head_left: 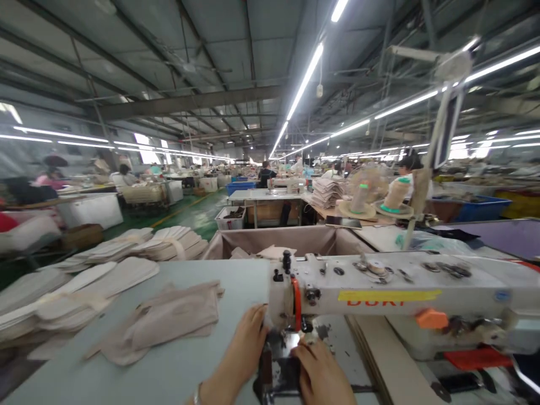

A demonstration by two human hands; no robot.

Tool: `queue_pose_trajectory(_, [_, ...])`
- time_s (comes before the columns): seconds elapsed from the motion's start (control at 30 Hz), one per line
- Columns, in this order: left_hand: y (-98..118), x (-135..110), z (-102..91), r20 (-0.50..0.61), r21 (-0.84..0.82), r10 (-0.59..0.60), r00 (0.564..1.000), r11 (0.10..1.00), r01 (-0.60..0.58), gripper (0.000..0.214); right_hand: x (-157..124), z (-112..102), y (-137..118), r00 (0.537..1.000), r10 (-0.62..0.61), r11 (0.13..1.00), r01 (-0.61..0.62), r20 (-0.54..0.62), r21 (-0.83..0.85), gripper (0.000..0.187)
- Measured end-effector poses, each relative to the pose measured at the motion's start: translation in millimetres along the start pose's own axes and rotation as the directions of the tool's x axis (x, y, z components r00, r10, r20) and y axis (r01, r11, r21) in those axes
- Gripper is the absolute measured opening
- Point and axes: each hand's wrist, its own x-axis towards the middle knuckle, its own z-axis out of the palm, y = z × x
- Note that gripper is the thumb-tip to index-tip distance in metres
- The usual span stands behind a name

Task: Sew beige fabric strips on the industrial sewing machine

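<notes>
A white sewing machine (392,281) stands before me, its lit needle area (294,339) low on the left end of its arm. My left hand (250,336) is just left of the machine head, fingers stretched forward and lying against it; the fingertips are partly hidden. Close in front of the needle, my right hand (319,365) has its fingers bent and drawn together over the machine bed. Whatever is under those fingers is too small and blurred to name. Left of my hands, several beige fabric pieces (175,318) lie loosely on the pale tabletop (240,281).
Banded stacks of pale cut pieces (126,270) line the left edge. Behind the machine is a fabric-lined bin (341,242) with pieces inside. Thread cones (396,194) and a phone (343,222) are at the back right. Other people work farther off.
</notes>
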Motion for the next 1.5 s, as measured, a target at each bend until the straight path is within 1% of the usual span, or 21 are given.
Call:
queue_pose_trajectory(0.07, [5, 1, -4.4, 0.002, -0.025, 0.008, 1.0, 1.0, -0.008, 0.033, 0, -8, -4, 0.999, -0.008, 0.999, 0.007, -0.039, -0.034, 0.045])
queue_pose_trajectory(0.1, [7, 2, -5.4, 0.008, -0.026, -0.013, 1.0, 1.0, 0.013, 0.025, 0, -13, -7, 0.998, -0.05, 0.998, 0.048, -0.035, -0.048, 0.044])
queue_pose_trajectory(0.13, [8, 5, -5.6, 0.009, -0.027, -0.046, 0.999, 0.999, 0.046, 0.02, 1, -18, -10, 0.998, -0.062, 0.997, 0.061, -0.017, -0.04, 0.041])
queue_pose_trajectory(0.17, [9, 7, -5.0, 0.009, -0.031, -0.08, 0.997, 0.996, 0.081, 0.019, 3, -22, -13, 1.0, -0.015, 0.999, 0.016, 0.019, -0.029, 0.038])
queue_pose_trajectory(0.27, [5, 13, -0.7, 0.019, -0.044, -0.14, 0.99, 0.989, 0.141, 0.018, 7, -31, -21, 0.995, 0.015, 1.0, -0.015, 0.1, -0.002, 0.034])
queue_pose_trajectory(0.37, [-2, 15, 2.6, 0.058, -0.062, -0.125, 0.991, 0.99, 0.128, 0.016, 7, -29, -21, 0.99, 0.048, 0.998, -0.043, 0.133, -0.036, 0.034])
queue_pose_trajectory(0.4, [-5, 14, 2.7, 0.064, -0.068, -0.126, 0.99, 0.989, 0.13, 0.017, 6, -27, -19, 0.989, 0.037, 0.999, -0.033, 0.146, -0.029, 0.034])
queue_pose_trajectory(0.5, [-13, 13, 0.1, 0.07, -0.115, -0.118, 0.991, 0.985, 0.125, 0.018, 3, -22, -15, 0.989, 0.011, 1.0, -0.011, 0.145, 0.001, 0.035])
queue_pose_trajectory(0.57, [-17, 11, -2.0, 0.072, -0.163, -0.096, 0.993, 0.981, 0.106, 0.02, 0, -19, -13, 0.991, 0.018, 1.0, -0.02, 0.133, 0.014, 0.038])
queue_pose_trajectory(0.7, [-17, 9, -4.2, 0.087, -0.191, -0.08, 0.993, 0.977, 0.095, 0.025, -2, -18, -12, 0.992, 0.035, 0.999, -0.039, 0.124, 0.032, 0.039])
queue_pose_trajectory(0.9, [-18, 8, -1.4, 0.081, -0.181, -0.06, 0.995, 0.981, 0.074, 0.023, 3, -22, -16, 0.992, 0.064, 0.993, -0.074, 0.109, 0.093, 0.038])
queue_pose_trajectory(1.0, [-20, 7, -1.4, 0.082, -0.193, -0.054, 0.995, 0.979, 0.069, 0.024, 8, -32, -25, 0.993, 0.055, 0.993, -0.066, 0.107, 0.098, 0.032])
queue_pose_trajectory(1.1, [-22, 8, -3.4, 0.096, -0.209, -0.055, 0.994, 0.975, 0.074, 0.025, 5, -57, -26, 0.992, 0.048, 0.992, -0.061, 0.114, 0.107, 0.024])
queue_pose_trajectory(1.17, [-22, 9, -4.6, 0.103, -0.216, -0.051, 0.993, 0.974, 0.073, 0.026, -6, -81, -15, 0.992, 0.105, 0.989, -0.112, 0.069, 0.096, 0.022])
queue_pose_trajectory(1.2, [-23, 9, -5.0, 0.103, -0.218, -0.049, 0.994, 0.973, 0.07, 0.026, -14, -94, -5, 0.986, 0.166, 0.984, -0.167, 0.022, 0.061, 0.021])
queue_pose_trajectory(1.27, [-24, 9, -4.9, 0.094, -0.22, -0.048, 0.994, 0.973, 0.068, 0.026, -33, -116, 19, 0.946, 0.31, 0.94, -0.319, -0.091, -0.121, 0.017])
queue_pose_trajectory(1.3, [-25, 9, -4.6, 0.089, -0.22, -0.051, 0.995, 0.973, 0.069, 0.026, -43, -124, 32, 0.918, 0.376, 0.89, -0.395, -0.122, -0.228, 0.025])
queue_pose_trajectory(1.33, [-25, 9, -4.1, 0.087, -0.219, -0.053, 0.995, 0.973, 0.071, 0.026, -51, -129, 44, 0.89, 0.434, 0.835, -0.456, -0.14, -0.308, 0.037])
queue_pose_trajectory(1.4, [-26, 9, -3.1, 0.087, -0.214, -0.056, 0.995, 0.974, 0.074, 0.025, -62, -134, 61, 0.858, 0.506, 0.774, -0.495, -0.084, -0.396, 0.049])
queue_pose_trajectory(1.47, [-26, 9, -2.9, 0.089, -0.202, -0.061, 0.994, 0.976, 0.078, 0.023, -65, -132, 68, 0.842, 0.539, 0.758, -0.499, -0.028, -0.421, 0.048])
queue_pose_trajectory(1.5, [-25, 9, -3.6, 0.089, -0.192, -0.066, 0.994, 0.978, 0.083, 0.022, -65, -131, 68, 0.836, 0.549, 0.75, -0.505, -0.025, -0.427, 0.046])
